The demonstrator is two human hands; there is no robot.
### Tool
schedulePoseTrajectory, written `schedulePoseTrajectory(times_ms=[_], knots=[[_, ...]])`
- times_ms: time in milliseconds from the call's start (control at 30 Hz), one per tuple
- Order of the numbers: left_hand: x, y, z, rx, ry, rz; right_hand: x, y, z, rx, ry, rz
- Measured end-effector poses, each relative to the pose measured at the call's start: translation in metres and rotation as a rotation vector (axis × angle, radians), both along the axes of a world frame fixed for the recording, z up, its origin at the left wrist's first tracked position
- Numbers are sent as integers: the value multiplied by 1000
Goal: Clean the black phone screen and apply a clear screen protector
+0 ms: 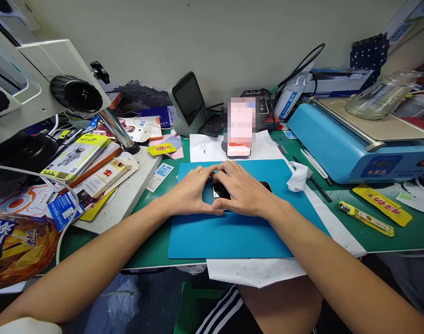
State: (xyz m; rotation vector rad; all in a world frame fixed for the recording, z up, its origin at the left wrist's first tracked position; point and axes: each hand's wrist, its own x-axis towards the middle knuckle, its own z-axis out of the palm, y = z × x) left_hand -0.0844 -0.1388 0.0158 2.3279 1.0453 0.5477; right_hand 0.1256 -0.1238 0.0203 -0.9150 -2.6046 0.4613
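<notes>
Head view: both bare hands are over a dark phone (222, 191), which lies on a blue mat (229, 239), directly below the fingers. Left hand (193, 191) has its thumb and forefinger spread in a wide curve around the left end of this phone. Right hand (244, 191) is bent across the phone, its thumb near the same end; one dark corner shows beyond its knuckles. The fingertips of the two hands come together, but I cannot tell whether they grip the phone or only touch it.

Ahead of the fingers, a second phone (238, 149) stands upright with a lit, blurred screen. To their right, a crumpled white tissue (298, 177) lies at the mat's edge, and farther out there are a yellow cutter (366, 219) and a blue machine (332, 148) bearing a glass jar (375, 104). To their left, well apart, small boxes (81, 157) are piled.
</notes>
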Motion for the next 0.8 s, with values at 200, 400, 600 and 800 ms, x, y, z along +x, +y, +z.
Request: schedulePoseTrajectory(times_ms=[200,400,600,800], knots=[[1,-1,3,-18,13,4,0,1,0,-18,19,1],[1,-1,3,-9,19,2,1,3,-1,-13,32,10],[0,-1,2,-7,21,0,0,3,-1,-17,58,11],[0,-1,3,-1,24,0,1,3,-1,-34,79,13]])
